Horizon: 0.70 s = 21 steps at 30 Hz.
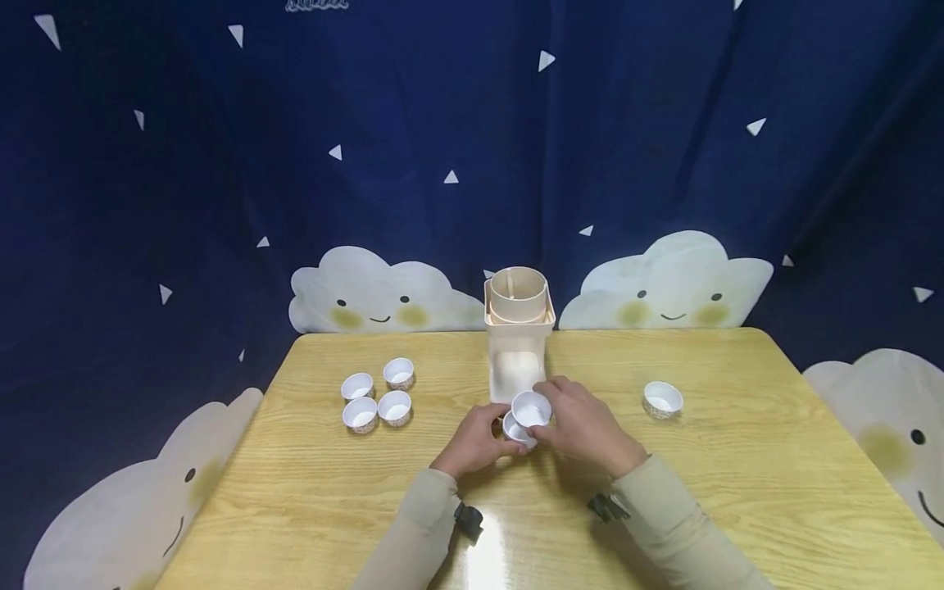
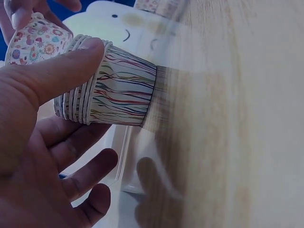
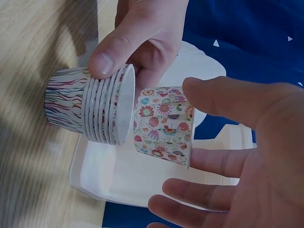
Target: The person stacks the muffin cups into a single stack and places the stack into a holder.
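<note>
Near the middle of the table, my left hand (image 1: 474, 444) grips a stack of nested paper cups (image 2: 124, 85) between thumb and fingers. Coloured wavy stripes run round the outermost cup, whose base meets the tabletop in the left wrist view. A single paper cup (image 3: 164, 124) with a flower print is pinched at its rim by my right hand (image 1: 590, 430). It hangs just over the stack's mouth, base toward it and slightly off to one side. Both hands are right in front of a cream plastic stand (image 1: 516, 373) with a round tube (image 1: 519, 301) on top.
To the left, several paper cups (image 1: 360, 414) stand close together, white insides up. One more cup (image 1: 663, 399) stands alone on the right of the wooden table (image 1: 310, 508). A dark blue curtain (image 1: 442, 98) with white clouds hangs behind the table and stand.
</note>
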Tool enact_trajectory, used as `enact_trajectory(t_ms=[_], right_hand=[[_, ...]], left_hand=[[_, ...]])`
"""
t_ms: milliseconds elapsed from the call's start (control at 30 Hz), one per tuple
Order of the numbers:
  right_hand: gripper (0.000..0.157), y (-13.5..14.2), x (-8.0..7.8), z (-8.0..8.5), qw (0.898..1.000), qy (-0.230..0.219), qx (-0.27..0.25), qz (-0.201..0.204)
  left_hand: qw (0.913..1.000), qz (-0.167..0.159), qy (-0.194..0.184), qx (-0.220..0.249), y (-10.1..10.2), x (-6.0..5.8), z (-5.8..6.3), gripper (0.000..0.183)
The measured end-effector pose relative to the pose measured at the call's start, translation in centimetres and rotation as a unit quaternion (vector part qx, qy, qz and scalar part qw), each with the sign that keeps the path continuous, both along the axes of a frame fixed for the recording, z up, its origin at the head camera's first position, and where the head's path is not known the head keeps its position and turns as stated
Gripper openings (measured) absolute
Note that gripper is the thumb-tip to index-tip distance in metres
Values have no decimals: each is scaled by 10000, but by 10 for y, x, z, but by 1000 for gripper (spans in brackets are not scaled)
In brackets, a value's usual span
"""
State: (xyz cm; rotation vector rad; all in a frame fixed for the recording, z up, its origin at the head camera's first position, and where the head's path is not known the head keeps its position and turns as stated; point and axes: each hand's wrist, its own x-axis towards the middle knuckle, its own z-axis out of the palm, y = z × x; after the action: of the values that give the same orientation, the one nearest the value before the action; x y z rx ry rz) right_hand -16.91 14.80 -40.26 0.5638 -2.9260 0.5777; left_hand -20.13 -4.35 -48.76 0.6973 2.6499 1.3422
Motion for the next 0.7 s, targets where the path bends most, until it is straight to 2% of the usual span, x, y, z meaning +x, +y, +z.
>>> enact_trajectory(t_ms=[267,700], right_hand=[[53,-2,0,-1,9999,-140,-65,-19],[54,-4,0,-1,9999,-117,17,31]], left_hand=[[10000,-16,-67,-5,0,1,0,54],[9999,-60,-68,108,-2,1,-1,52]])
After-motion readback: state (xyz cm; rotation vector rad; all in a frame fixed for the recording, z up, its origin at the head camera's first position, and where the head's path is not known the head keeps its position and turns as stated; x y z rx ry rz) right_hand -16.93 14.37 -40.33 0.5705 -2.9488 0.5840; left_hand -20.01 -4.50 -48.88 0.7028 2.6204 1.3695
